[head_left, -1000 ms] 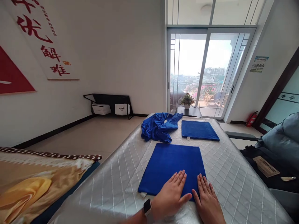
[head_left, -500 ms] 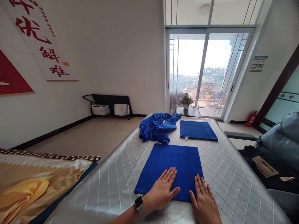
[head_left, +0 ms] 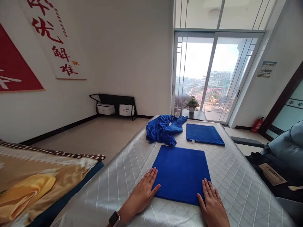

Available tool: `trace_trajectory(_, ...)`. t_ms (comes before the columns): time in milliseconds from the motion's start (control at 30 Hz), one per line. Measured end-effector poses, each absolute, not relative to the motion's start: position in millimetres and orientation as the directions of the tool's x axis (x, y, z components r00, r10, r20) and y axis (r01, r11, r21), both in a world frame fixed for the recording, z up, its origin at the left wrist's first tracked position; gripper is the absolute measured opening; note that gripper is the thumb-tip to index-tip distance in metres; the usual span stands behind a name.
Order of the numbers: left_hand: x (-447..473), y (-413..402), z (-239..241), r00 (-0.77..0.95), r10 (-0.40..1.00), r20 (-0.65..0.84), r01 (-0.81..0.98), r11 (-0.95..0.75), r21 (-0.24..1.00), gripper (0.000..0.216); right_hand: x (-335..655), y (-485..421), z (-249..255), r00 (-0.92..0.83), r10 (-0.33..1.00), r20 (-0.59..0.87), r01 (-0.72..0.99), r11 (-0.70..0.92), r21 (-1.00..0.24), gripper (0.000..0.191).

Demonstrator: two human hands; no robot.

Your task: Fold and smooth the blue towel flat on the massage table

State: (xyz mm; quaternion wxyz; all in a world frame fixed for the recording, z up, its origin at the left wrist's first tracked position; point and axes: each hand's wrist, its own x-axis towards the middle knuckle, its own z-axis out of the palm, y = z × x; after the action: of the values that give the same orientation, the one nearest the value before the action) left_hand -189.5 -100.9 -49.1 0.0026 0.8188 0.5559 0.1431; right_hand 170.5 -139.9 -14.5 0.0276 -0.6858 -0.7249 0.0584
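A flat blue folded cloth [head_left: 181, 173] lies in front of me on the silver quilted cover [head_left: 127, 176] of the table. My left hand [head_left: 145, 189], with a watch on the wrist, rests flat along the cloth's left edge, fingers stretched out. At the lower right corner, my right hand [head_left: 212, 199] lies flat with its fingertips on the right edge. Neither hand grips anything. Farther back are a second folded blue cloth [head_left: 204, 134] with a small white tag and a crumpled blue cloth [head_left: 164, 129].
To the left is a surface with a tan patterned cover [head_left: 71, 168] and a yellow cloth [head_left: 33, 189]. A grey chair [head_left: 290, 142] holding a dark bag stands at the right. A potted plant [head_left: 192, 103] stands beyond the table's far end, before glass doors.
My left hand has slid from the middle of the near cloth to its left edge. The right hand stays at the right edge. The view has shifted slightly left.
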Motion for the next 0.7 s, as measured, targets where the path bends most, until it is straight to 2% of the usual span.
trace_trajectory(267, -185.2, -103.7, -49.1, 0.277, 0.917, 0.287, 0.922, -0.339, 0.190, 0.070, 169.3, -144.1, -13.7, -0.061, 0.998, 0.032, 0.992, 0.064, -0.105, 0.072)
trace_trajectory(533, -179.2, -108.1, -35.7, 0.246, 0.944, 0.218, 0.933, -0.292, 0.212, 0.075, 170.0, -147.9, -12.6, -0.065, 0.996, 0.068, 0.988, 0.074, -0.136, 0.072)
trace_trajectory(700, -183.0, -102.5, -51.5, 0.256, 0.923, 0.288, 0.930, -0.317, 0.187, 0.072, 170.0, -147.6, -13.1, -0.065, 0.995, 0.070, 0.981, 0.076, -0.179, 0.071)
